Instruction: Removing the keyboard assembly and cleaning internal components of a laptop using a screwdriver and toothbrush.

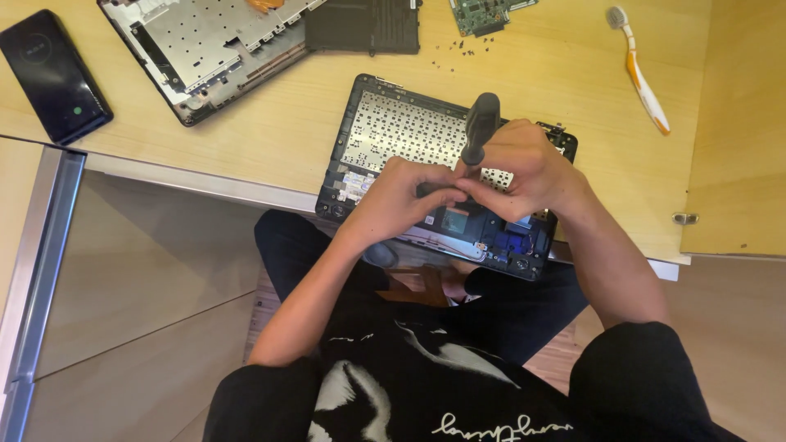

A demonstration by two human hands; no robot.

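An opened laptop base (385, 131) lies on the wooden desk, its metal keyboard backing and dark circuit parts exposed, its near edge hanging over the desk's edge. My right hand (524, 168) grips a black-handled screwdriver (481, 127), the handle pointing up and away. My left hand (401, 196) meets it over the lower middle of the base, fingertips pinched at the screwdriver's shaft. The tip is hidden behind my fingers.
A second dismantled laptop shell (205, 49) and a black panel (364, 26) lie at the back. A green circuit board (483, 12), loose screws (458, 56), an orange-and-white toothbrush (643, 78) and a black phone (53, 74) sit on the desk (614, 147).
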